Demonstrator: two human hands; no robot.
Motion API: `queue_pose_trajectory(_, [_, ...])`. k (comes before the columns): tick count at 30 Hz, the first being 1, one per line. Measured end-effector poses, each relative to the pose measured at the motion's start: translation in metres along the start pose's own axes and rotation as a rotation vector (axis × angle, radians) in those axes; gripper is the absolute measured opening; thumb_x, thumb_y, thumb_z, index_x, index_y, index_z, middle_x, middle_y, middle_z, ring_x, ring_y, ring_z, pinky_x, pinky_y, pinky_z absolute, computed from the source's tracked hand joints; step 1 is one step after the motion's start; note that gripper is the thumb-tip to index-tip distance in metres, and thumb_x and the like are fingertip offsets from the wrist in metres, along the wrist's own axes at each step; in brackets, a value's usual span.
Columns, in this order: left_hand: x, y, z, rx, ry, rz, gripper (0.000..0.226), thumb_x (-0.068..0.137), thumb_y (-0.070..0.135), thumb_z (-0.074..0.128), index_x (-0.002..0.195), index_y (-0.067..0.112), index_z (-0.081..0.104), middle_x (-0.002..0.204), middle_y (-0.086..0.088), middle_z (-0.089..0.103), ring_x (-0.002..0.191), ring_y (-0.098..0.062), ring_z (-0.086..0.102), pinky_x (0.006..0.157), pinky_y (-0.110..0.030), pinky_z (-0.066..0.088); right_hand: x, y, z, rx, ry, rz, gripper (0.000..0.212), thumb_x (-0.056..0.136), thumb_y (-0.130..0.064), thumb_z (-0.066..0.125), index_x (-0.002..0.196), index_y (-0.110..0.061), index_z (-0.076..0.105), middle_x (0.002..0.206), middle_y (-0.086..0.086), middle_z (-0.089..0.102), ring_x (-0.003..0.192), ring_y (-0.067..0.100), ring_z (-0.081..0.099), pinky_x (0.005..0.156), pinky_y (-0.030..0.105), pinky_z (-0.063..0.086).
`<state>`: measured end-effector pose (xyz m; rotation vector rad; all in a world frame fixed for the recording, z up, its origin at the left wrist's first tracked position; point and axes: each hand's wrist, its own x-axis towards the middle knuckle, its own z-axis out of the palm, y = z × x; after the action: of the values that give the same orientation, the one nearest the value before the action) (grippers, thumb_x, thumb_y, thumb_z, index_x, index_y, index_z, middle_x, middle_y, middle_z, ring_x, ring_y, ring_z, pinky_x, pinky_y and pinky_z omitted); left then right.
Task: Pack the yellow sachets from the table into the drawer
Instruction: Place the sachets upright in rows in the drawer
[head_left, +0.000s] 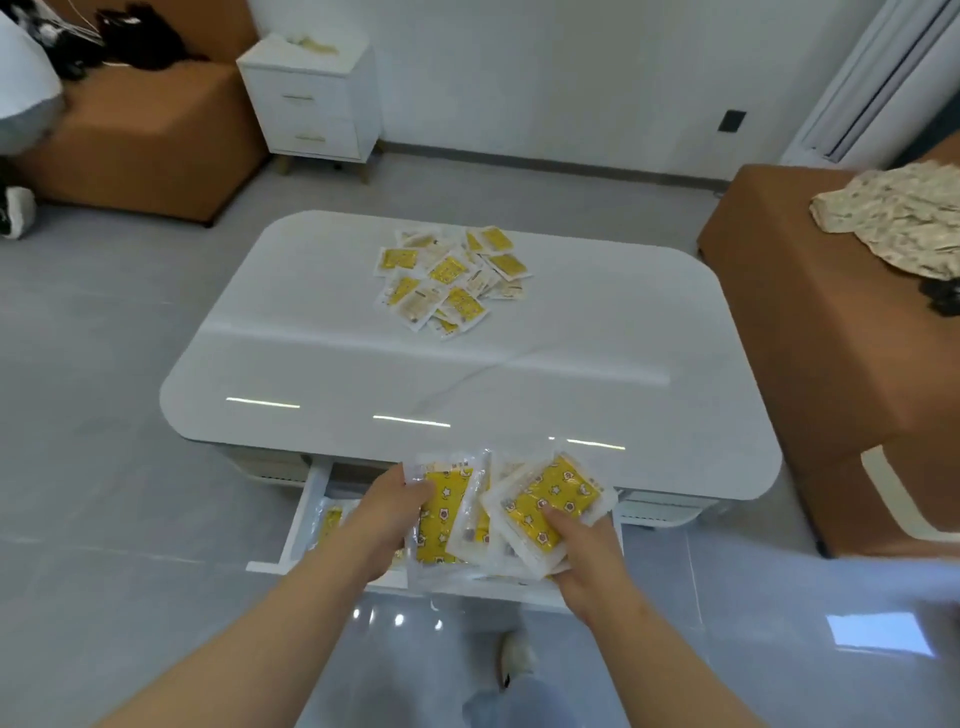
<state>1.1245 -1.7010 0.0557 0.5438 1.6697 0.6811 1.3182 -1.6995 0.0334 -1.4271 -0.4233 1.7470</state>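
The white drawer (307, 512) stands pulled out under the glossy, round-cornered bench (571, 364), with stored sachets (331, 522) showing at its left end. Over it, the left hand (387, 519) and right hand (582, 551) each grip flat, clear-edged held sachets (550, 504). A loose pile (452, 280) lies on the bench's far half.

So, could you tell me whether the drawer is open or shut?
Open: the drawer juts out from under the table, with yellow sachets visible inside.
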Motion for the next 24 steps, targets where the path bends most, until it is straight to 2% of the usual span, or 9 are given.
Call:
queue_pose_trajectory(3, [0.002,-0.012,0.003,0.038,0.059,0.017,0.024,0.096,0.009,0.040,0.088,0.026,0.054,0.099,-0.007,0.064,0.095,-0.025,0.061,0.092,-0.041,0.049,0.008,0.008,-0.010,-0.046,0.012,0.023,0.033,0.088,0.004,0.057,0.111,-0.018,0.057,0.107,0.011,0.066,0.100,0.032,0.063,0.092,0.055,0.048])
queue_pose_trajectory(6, [0.017,-0.014,0.016,0.067,0.159,0.034,0.023,0.097,0.007,0.039,0.087,0.026,0.049,0.084,0.003,0.055,0.078,-0.014,0.053,0.072,-0.030,0.045,0.029,0.010,-0.029,-0.224,0.124,-0.032,0.027,0.087,0.001,0.059,0.104,-0.021,0.060,0.103,0.008,0.067,0.097,0.029,0.064,0.089,0.048,0.051])
queue_pose_trajectory(8, [0.030,-0.011,0.030,0.097,0.208,0.008,0.018,0.097,0.008,0.038,0.095,0.023,0.048,0.083,0.002,0.054,0.078,-0.015,0.052,0.064,-0.028,0.041,0.044,0.004,-0.046,-0.316,0.201,-0.039,0.023,0.086,0.000,0.058,0.102,-0.018,0.057,0.103,0.009,0.065,0.098,0.029,0.063,0.090,0.046,0.051])
queue_pose_trajectory(10, [0.045,-0.011,0.047,0.129,0.223,-0.055,0.016,0.097,0.008,0.039,0.102,0.020,0.048,0.088,-0.001,0.057,0.080,-0.017,0.053,0.064,-0.028,0.040,0.061,-0.008,-0.069,-0.311,0.265,-0.006,0.028,0.087,0.002,0.056,0.103,-0.020,0.052,0.100,0.008,0.062,0.092,0.026,0.060,0.085,0.041,0.051])
queue_pose_trajectory(12, [0.061,-0.012,0.066,0.199,0.225,-0.094,0.016,0.095,0.008,0.040,0.103,0.016,0.052,0.095,-0.005,0.060,0.082,-0.019,0.055,0.065,-0.028,0.043,0.080,-0.018,-0.093,-0.296,0.283,0.009,0.030,0.087,0.004,0.055,0.106,-0.019,0.051,0.093,0.005,0.061,0.081,0.019,0.060,0.070,0.031,0.050])
queue_pose_trajectory(14, [0.082,-0.019,0.087,0.282,0.227,-0.089,0.018,0.094,0.009,0.042,0.104,0.015,0.055,0.098,-0.008,0.063,0.086,-0.022,0.057,0.075,-0.033,0.046,0.103,-0.023,-0.116,-0.312,0.280,0.049,0.028,0.088,0.002,0.056,0.107,-0.018,0.051,0.093,0.004,0.060,0.077,0.014,0.057,0.060,0.025,0.042])
queue_pose_trajectory(19, [0.130,-0.048,0.127,0.380,0.237,-0.132,0.027,0.095,0.011,0.042,0.119,0.020,0.051,0.104,-0.003,0.058,0.091,-0.021,0.055,0.077,-0.031,0.045,0.159,-0.009,-0.150,-0.418,0.221,0.166,0.025,0.087,0.004,0.057,0.091,-0.021,0.055,0.096,0.009,0.064,0.083,0.023,0.061,0.072,0.033,0.049])
queue_pose_trajectory(21, [0.152,-0.062,0.133,0.378,0.247,-0.147,0.031,0.095,0.009,0.041,0.123,0.020,0.049,0.100,-0.002,0.057,0.083,-0.019,0.055,0.071,-0.030,0.045,0.178,0.003,-0.157,-0.480,0.208,0.189,0.028,0.087,0.006,0.056,0.087,-0.022,0.056,0.091,0.008,0.065,0.080,0.020,0.062,0.065,0.030,0.048])
queue_pose_trajectory(24, [0.188,-0.081,0.133,0.366,0.277,-0.135,0.029,0.094,0.006,0.040,0.117,0.024,0.047,0.090,0.004,0.052,0.072,-0.004,0.048,0.058,-0.022,0.038,0.201,0.026,-0.158,-0.563,0.177,0.181,0.025,0.087,0.003,0.055,0.087,-0.022,0.058,0.088,0.003,0.066,0.077,0.013,0.061,0.058,0.023,0.044])
